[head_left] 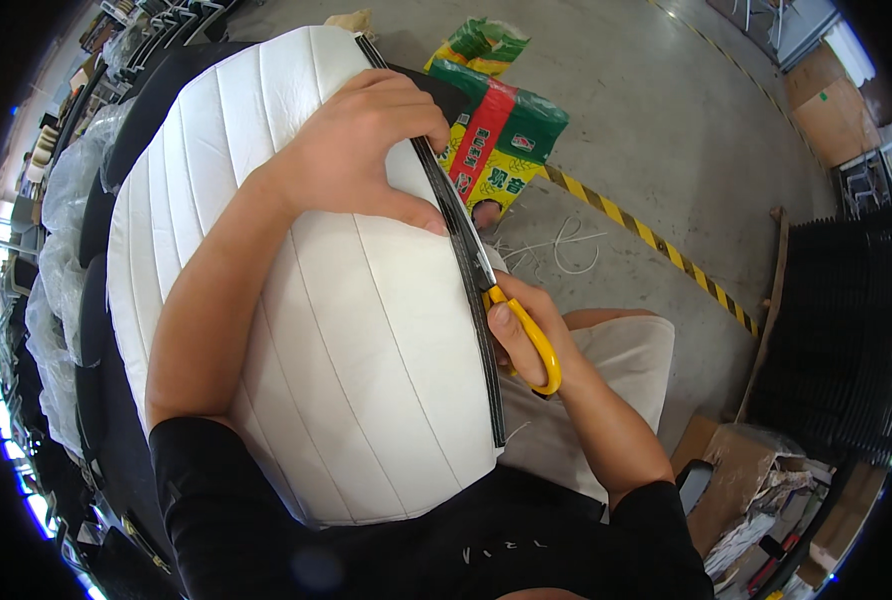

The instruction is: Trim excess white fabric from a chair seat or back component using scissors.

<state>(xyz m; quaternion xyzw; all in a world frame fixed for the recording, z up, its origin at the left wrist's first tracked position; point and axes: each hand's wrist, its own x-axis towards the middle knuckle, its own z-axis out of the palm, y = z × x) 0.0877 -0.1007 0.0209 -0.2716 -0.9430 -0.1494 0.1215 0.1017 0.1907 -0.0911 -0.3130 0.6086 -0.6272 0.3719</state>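
A large white padded seat cover [336,300] with stitched channels leans against me, filling the middle of the view. Along its right edge runs a black strip [481,350]. My left hand [371,140] lies over the upper part of the cover, its fingers curled round the strip edge and the thumb pressing near it. In my right hand [521,330] is a pair of scissors [543,345] with yellow handles. Their blades point up along the strip, close beside it. The left fingertips are partly hidden behind the edge.
Green, yellow and red bags [501,125] lie on the floor beyond the cover. Loose white cord [571,250] lies near them. Yellow-black tape [656,240] crosses the floor. Plastic-wrapped black parts [66,230] line the left; a black stack [831,330] and cardboard [741,460] stand right.
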